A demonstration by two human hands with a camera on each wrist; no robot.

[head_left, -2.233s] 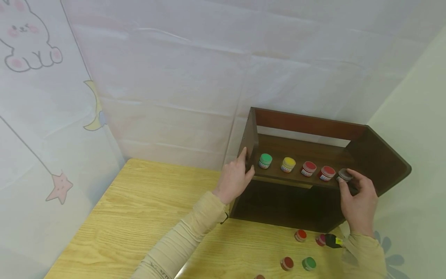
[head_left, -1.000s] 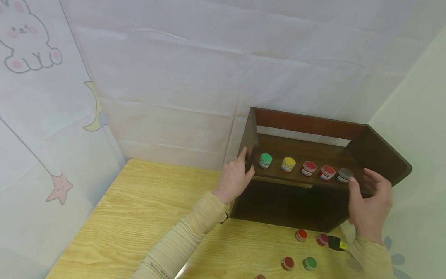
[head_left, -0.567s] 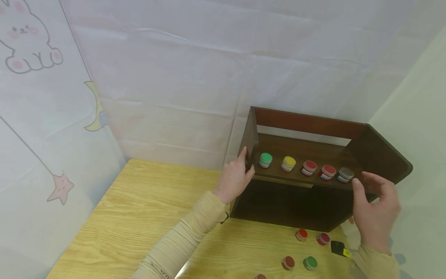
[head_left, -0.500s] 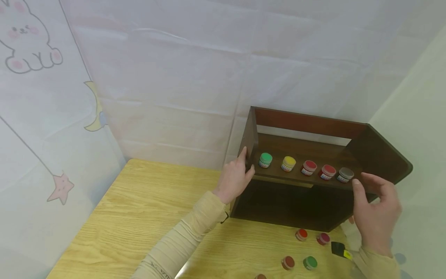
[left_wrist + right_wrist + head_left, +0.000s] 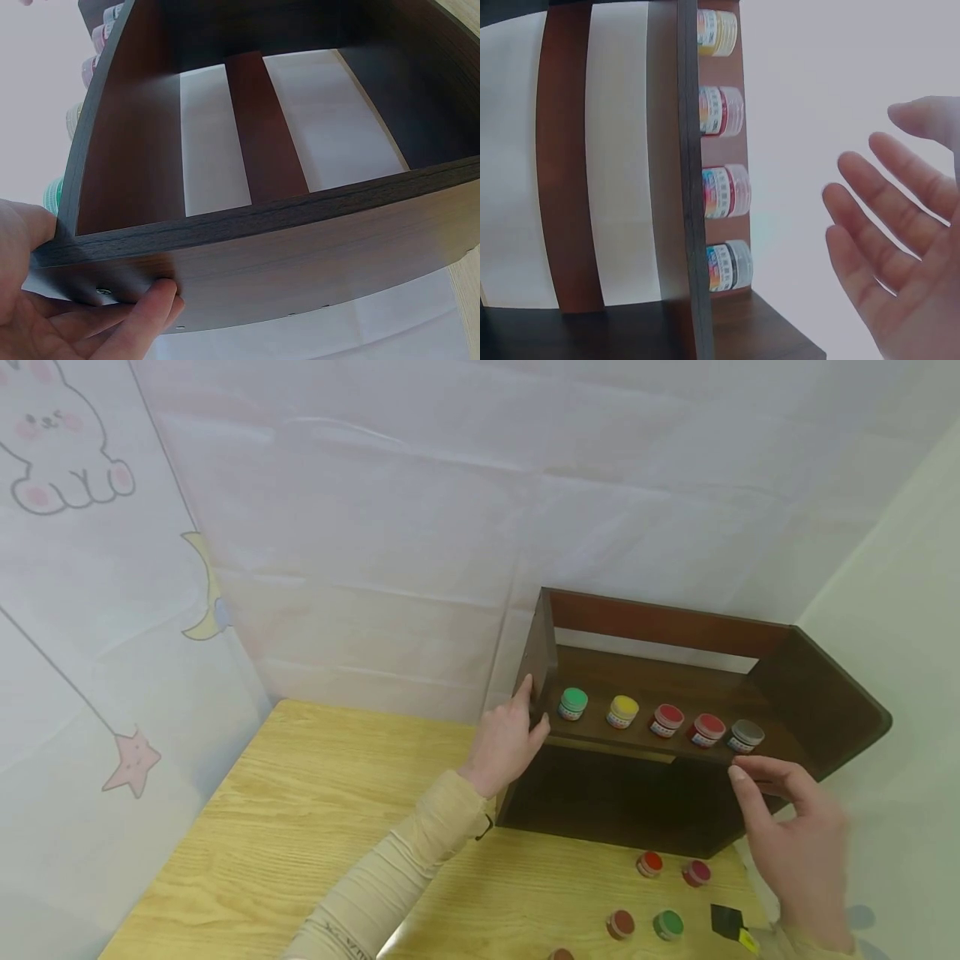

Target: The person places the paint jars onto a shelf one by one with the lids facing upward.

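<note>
A dark brown wooden shelf (image 5: pixel 652 670) stands on the table, its upper board bearing a row of small paint jars. From left to right they are a green jar (image 5: pixel 573 703), a yellow jar (image 5: pixel 622 712), two red jars (image 5: pixel 667 721) and a dark grey jar (image 5: pixel 746 737). My left hand (image 5: pixel 498 747) grips the shelf's left side panel; in the left wrist view its thumb lies at the front corner and the fingers on the outer face. Just in front of the dark grey jar, my right hand (image 5: pixel 798 843) holds nothing, its fingers loosely bent and spread in the right wrist view.
Several more jars sit on the wooden table (image 5: pixel 300 810) before the shelf, among them a bright red jar (image 5: pixel 649 864), a purple jar (image 5: pixel 697 872), a dark red jar (image 5: pixel 620 925) and another green jar (image 5: pixel 667 925). Walls close in behind and at the right.
My right hand has let go of the dark grey jar at the row's right end, moved off to the right, then come down and back leftward. The left hand has kept its grip.
</note>
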